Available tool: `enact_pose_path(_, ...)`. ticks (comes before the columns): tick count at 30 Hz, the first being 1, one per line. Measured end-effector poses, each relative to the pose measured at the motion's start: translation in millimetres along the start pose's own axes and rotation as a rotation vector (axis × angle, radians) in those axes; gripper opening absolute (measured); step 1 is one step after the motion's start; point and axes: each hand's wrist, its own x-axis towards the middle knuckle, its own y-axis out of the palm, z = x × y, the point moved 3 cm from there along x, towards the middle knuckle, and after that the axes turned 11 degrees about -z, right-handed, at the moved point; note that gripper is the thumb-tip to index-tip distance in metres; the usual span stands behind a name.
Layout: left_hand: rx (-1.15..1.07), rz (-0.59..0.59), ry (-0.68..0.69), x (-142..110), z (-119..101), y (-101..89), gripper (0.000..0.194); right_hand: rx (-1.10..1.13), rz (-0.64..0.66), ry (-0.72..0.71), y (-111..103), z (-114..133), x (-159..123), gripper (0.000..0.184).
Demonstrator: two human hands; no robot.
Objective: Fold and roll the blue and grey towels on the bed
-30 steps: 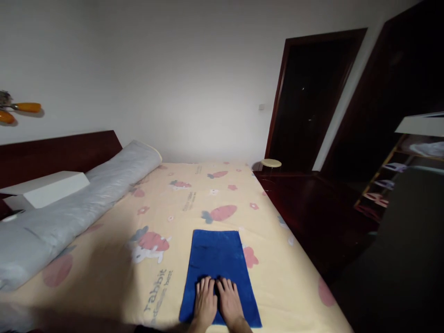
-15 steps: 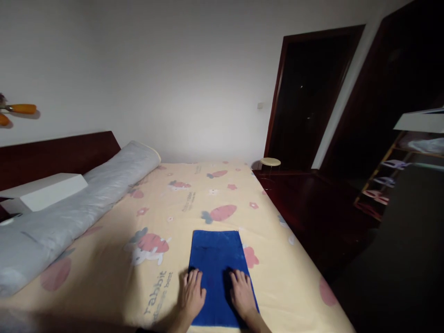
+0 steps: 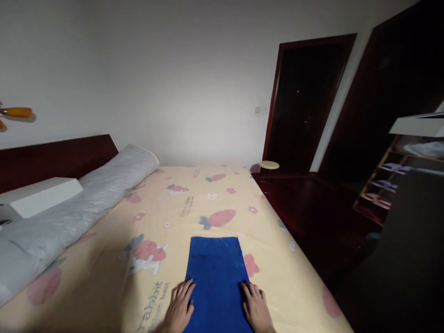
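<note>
A folded blue towel (image 3: pixel 215 273) lies flat on the yellow carrot-print bedsheet (image 3: pixel 194 203), near the bed's front edge. My left hand (image 3: pixel 179 307) rests open at the towel's left edge, fingers spread and flat, partly on the sheet. My right hand (image 3: pixel 255 307) lies open at the towel's right edge in the same way. Neither hand holds anything. Both wrists run out of the bottom of the view.
A long grey bolster (image 3: pixel 76 203) lies along the dark headboard (image 3: pixel 52 157) on the left, with a white box (image 3: pixel 40 196) beside it. Right of the bed are dark floor, a small round stool (image 3: pixel 268 165), a dark doorway (image 3: pixel 305 101) and a shoe rack (image 3: pixel 391 185).
My hands, side by side on the middle of the towel a second ago, have slid apart to its left and right edges. The view has tilted slightly.
</note>
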Motion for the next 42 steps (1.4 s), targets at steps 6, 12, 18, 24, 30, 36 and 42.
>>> enact_pose_path(6,-0.057,-0.102,0.045,23,-29,9.4,0.064,-0.023,0.060,-0.009,-5,45,22,0.066)
enact_pose_path(12,-0.095,0.014,0.073,46,-82,49.8,0.076,0.103,0.135,-0.056,30,90,39,0.069)
enact_pose_path(18,-0.067,0.030,0.190,27,-25,18.7,0.070,0.041,0.024,-0.154,26,16,26,0.060)
enact_pose_path(24,-0.021,-0.011,0.073,27,-6,-3.6,0.056,-0.030,-0.082,-0.093,13,-12,27,0.051)
enact_pose_path(30,-0.091,0.076,-0.004,61,-73,35.6,0.065,0.085,0.021,-0.139,34,72,53,0.062)
enact_pose_path(36,-0.014,0.071,0.015,54,-33,32.0,0.060,0.076,0.070,-0.131,31,40,54,0.059)
enact_pose_path(42,0.086,-0.050,0.063,37,27,4.1,0.054,-0.052,-0.012,-0.006,7,-17,48,0.054)
